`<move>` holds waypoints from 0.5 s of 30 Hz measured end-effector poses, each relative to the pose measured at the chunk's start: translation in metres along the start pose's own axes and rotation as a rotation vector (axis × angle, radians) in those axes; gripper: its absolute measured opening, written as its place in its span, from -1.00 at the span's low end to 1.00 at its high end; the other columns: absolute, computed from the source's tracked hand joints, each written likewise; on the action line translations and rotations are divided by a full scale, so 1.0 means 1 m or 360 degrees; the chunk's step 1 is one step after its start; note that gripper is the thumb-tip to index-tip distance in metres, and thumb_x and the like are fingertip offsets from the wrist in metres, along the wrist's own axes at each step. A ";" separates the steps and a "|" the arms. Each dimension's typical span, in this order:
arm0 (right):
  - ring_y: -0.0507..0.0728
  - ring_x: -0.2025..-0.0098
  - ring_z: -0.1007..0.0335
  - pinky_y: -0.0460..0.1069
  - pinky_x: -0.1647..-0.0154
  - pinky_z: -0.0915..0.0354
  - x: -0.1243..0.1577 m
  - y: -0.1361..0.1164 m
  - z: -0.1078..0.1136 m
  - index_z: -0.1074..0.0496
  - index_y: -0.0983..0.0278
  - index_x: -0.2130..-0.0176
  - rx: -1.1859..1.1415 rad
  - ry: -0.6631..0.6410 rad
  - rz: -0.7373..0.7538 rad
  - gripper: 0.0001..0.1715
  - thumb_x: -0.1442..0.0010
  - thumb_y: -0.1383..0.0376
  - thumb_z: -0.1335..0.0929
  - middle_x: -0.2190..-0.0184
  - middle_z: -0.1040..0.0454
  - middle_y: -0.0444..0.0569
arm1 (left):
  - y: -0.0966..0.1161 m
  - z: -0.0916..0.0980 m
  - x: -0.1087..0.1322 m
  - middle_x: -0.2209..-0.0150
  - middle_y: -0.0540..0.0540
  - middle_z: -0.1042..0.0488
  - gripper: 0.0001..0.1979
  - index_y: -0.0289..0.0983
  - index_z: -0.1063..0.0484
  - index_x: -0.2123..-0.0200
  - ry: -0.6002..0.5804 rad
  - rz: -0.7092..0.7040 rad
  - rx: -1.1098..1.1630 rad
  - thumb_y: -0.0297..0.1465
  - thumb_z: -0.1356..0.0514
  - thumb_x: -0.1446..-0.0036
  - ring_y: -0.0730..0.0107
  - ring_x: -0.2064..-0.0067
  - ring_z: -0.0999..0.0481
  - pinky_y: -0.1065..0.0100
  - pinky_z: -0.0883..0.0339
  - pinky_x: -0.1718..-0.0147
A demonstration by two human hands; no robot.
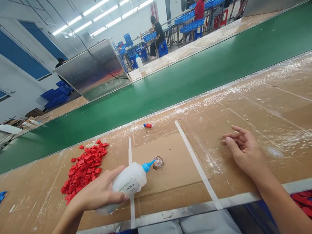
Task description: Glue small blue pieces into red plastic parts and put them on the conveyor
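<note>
My left hand (107, 188) is wrapped round a white squeeze bottle of glue (130, 178) with a blue nozzle and a printed label. The bottle lies tilted, its tip at a small round metallic dish (158, 162) on a cardboard sheet (180, 162). Dark wet marks surround the dish. Over the table to the right, my right hand (243, 151) has its fingers loosely curled and apart, holding nothing. Beside my left hand is a heap of small red plastic pieces (85, 169). A single red and blue piece (147, 125) lies beyond the cardboard.
Two white tape strips (195, 159) flank the cardboard. Beyond the table runs a green conveyor belt (170, 87). On its far side stand another white bottle (140, 65) and a metal panel (97, 71). People sit farther back among blue bins (192, 25). Red pieces (302, 204) show below the table edge.
</note>
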State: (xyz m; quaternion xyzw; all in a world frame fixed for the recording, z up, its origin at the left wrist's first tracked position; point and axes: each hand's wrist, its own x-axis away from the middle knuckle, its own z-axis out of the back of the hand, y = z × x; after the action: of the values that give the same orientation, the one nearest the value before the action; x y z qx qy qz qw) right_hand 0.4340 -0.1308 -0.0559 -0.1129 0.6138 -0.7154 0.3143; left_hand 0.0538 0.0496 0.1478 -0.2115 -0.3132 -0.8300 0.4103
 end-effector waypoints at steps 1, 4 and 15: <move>0.26 0.22 -0.49 0.21 0.14 -0.37 0.000 0.000 0.000 -0.22 0.18 -0.17 0.0003 -0.0001 0.0003 -0.40 -0.23 0.04 -0.35 0.19 -0.48 0.05 | -0.001 -0.001 0.000 0.18 -0.04 -0.55 -0.41 -0.14 -0.35 -0.11 -0.0008 -0.0006 0.0029 -0.23 -0.21 0.05 0.15 0.23 -0.51 0.37 -0.33 0.33; 0.26 0.23 -0.49 0.20 0.15 -0.37 0.000 0.001 -0.001 -0.22 0.17 -0.17 0.0005 -0.0005 0.0007 -0.41 -0.24 0.04 -0.35 0.19 -0.48 0.04 | -0.005 -0.002 -0.001 0.16 -0.03 -0.55 -0.39 -0.13 -0.33 -0.13 -0.0037 -0.0034 0.0168 -0.22 -0.23 0.05 0.16 0.21 -0.51 0.37 -0.34 0.30; 0.32 0.20 -0.49 0.34 0.08 -0.38 -0.002 0.002 -0.002 -0.23 0.12 -0.15 0.0017 -0.0024 -0.0005 -0.45 -0.24 0.02 -0.34 0.19 -0.49 0.03 | -0.052 -0.063 -0.008 0.00 -0.18 -0.51 -0.18 -0.20 -0.36 -0.14 0.0111 -0.0218 0.1302 -0.04 -0.41 0.22 -0.12 -0.02 -0.46 0.10 -0.38 0.05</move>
State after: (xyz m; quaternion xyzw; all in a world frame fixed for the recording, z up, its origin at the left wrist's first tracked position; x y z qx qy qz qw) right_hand 0.4351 -0.1278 -0.0583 -0.1176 0.6074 -0.7182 0.3184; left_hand 0.0103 0.0349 0.0797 0.0185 -0.6164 -0.6691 0.4148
